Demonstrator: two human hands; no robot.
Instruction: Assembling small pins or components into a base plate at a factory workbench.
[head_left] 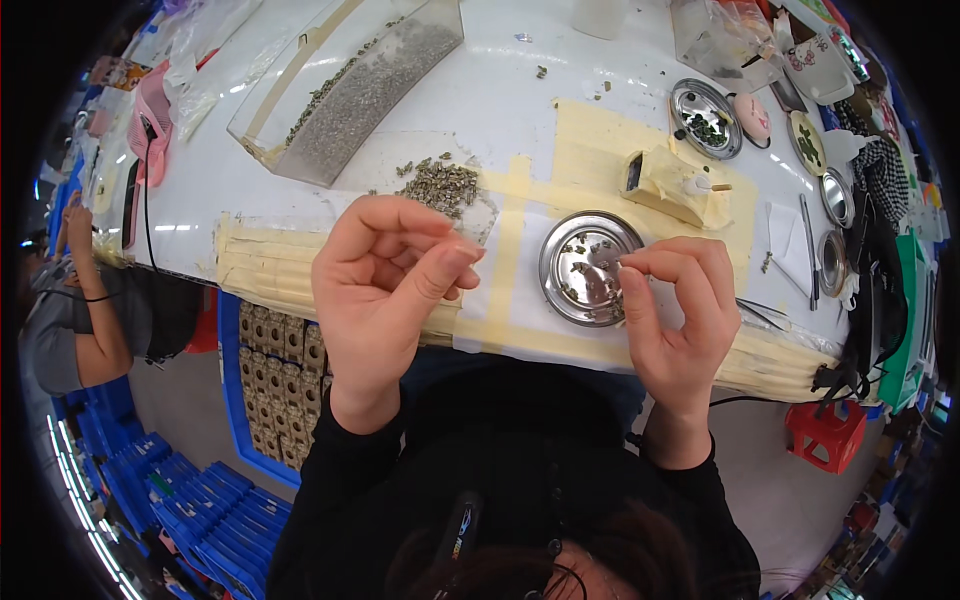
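Note:
My left hand [378, 280] is raised over the table's near edge, its fingers curled and the thumb close to the index finger. Anything held there is too small to make out. Just beyond it lies a heap of small metal parts [440, 187]. My right hand [690, 310] pinches thumb and index finger together at the right rim of a round steel dish [552, 284]. What that pinch holds, if anything, cannot be made out. Several small metal pieces [590, 262] lie scattered in the dish.
A clear bin [365, 100] of small parts stands at the back left. Right of the dish are a tape-covered block [680, 185], a steel dish with dark green pieces [708, 118] and tweezers [765, 313]. Below is a blue crate [232, 390]; a person [85, 330] sits left.

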